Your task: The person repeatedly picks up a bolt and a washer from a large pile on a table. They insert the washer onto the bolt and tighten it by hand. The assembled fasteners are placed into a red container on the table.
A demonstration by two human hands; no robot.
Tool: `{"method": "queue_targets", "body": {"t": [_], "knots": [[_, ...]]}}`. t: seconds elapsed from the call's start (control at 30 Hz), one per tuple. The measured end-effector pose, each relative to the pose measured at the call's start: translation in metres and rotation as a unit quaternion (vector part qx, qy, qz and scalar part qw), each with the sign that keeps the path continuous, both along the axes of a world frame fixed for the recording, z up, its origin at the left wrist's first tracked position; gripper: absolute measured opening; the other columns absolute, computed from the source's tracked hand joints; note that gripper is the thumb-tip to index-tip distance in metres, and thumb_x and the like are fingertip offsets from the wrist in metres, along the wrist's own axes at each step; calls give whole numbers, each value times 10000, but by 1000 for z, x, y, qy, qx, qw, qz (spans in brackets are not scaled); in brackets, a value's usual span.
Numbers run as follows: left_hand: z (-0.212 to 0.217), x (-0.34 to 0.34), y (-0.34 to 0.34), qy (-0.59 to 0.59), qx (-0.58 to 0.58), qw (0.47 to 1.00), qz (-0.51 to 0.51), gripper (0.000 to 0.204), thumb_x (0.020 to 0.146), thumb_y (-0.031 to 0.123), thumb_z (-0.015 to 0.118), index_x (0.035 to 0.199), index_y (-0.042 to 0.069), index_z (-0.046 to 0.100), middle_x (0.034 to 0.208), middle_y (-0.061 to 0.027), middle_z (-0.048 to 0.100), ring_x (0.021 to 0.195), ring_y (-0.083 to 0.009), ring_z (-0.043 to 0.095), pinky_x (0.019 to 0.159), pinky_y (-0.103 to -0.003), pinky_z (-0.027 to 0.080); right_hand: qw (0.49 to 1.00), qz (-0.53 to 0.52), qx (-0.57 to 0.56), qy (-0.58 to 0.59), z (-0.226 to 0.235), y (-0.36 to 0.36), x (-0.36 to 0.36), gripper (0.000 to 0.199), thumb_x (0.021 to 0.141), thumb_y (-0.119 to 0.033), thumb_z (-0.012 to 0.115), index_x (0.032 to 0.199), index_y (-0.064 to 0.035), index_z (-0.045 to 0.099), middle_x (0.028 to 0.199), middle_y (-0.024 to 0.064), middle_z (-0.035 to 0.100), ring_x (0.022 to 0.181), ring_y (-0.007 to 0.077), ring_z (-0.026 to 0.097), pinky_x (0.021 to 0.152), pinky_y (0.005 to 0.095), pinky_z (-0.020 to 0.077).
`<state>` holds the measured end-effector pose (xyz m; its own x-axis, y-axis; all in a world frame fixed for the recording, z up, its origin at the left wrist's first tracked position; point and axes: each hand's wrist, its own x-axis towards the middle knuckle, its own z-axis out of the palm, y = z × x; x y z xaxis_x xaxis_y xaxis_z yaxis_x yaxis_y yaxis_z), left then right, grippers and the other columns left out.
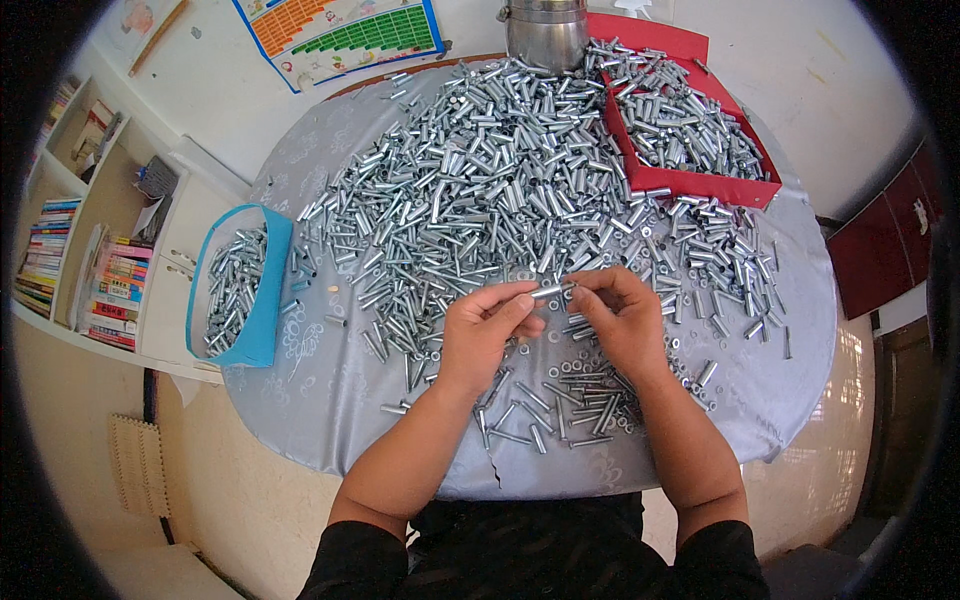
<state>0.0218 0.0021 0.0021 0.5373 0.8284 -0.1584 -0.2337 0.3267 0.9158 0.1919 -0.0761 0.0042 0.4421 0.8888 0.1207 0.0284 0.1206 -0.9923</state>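
Observation:
Between my two hands, over the middle of the table, is a shiny silver expansion bolt [547, 292] lying roughly level. My left hand [487, 335] pinches its left end between thumb and fingers. At the other end, the fingertips of my right hand [625, 318] are closed on it, partly hiding what they grip. Just beyond my hands spreads a large heap of metal sleeves and bolts [470, 190]. Closer to me, between my forearms, lie loose bolts [590, 405] with nuts and washers among them.
A blue box [262, 330] of metal parts stands at the left, a red box [690, 187] of them at the back right. Behind the heap is a steel pot [546, 35]. A grey cloth [310, 420] covers the round table; a bookshelf [75, 190] stands left.

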Motion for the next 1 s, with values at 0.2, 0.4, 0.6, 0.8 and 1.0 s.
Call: {"method": "queue_targets", "body": {"t": [0.2,0.4,0.6,0.8,1.0], "knots": [[-2,0,1,0,3,1000,2,233,911,77,619,1112,-39,645,949,-132,697,717,-169,673,637,-281,550,1000,28,8,-1,-1,-1,2,88,842,3,677,922,10,642,946,72,686,817,102,633,739,253,510],[1,-1,0,4,8,1000,-2,226,910,74,622,1102,-43,648,943,-136,694,719,-170,671,646,-287,556,993,76,-1,86,2,-2,7,85,845,14,666,915,18,617,1014,101,681,830,120,634,769,267,519],[-2,-2,2,4,12,1000,-8,221,906,70,624,1093,-43,653,937,-132,694,715,-166,671,648,-282,564,988,100,-6,119,5,-1,9,140,863,15,651,995,26,604,1022,120,673,819,139,641,737,280,547],[7,-1,0,25,26,998,-46,264,919,94,619,1141,-48,638,937,-134,700,726,-158,675,650,-267,558,988,96,-7,123,8,-2,8,262,854,19,665,1106,19,594,1022,117,677,875,153,651,738,280,554],[12,0,-5,76,30,994,-73,256,913,82,619,1138,-40,641,948,-148,702,711,-175,681,641,-282,574,993,77,-17,89,8,-2,9,286,851,15,669,1124,31,587,1025,126,676,881,160,654,739,279,552]]}}
